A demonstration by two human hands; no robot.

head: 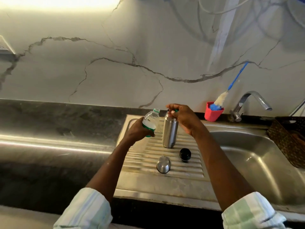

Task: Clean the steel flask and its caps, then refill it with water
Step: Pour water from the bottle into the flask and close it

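The steel flask (170,131) stands upright on the ribbed steel drainboard (184,177). My right hand (183,118) is over its mouth, fingers curled and pinching a small green bottle cap (176,110). My left hand (140,131) grips a clear plastic water bottle (151,118) with a green label, held uncapped and tilted just left of the flask. The steel outer cap (163,164) lies on the drainboard in front of the flask. The black inner cap (185,154) sits to its right.
The sink basin (247,159) lies to the right, with a steel tap (247,103) behind it. A red holder (212,113) with a blue-handled bottle brush (231,86) stands at the back. A dark woven basket (287,138) sits at the far right. Dark stone counter (57,129) extends left.
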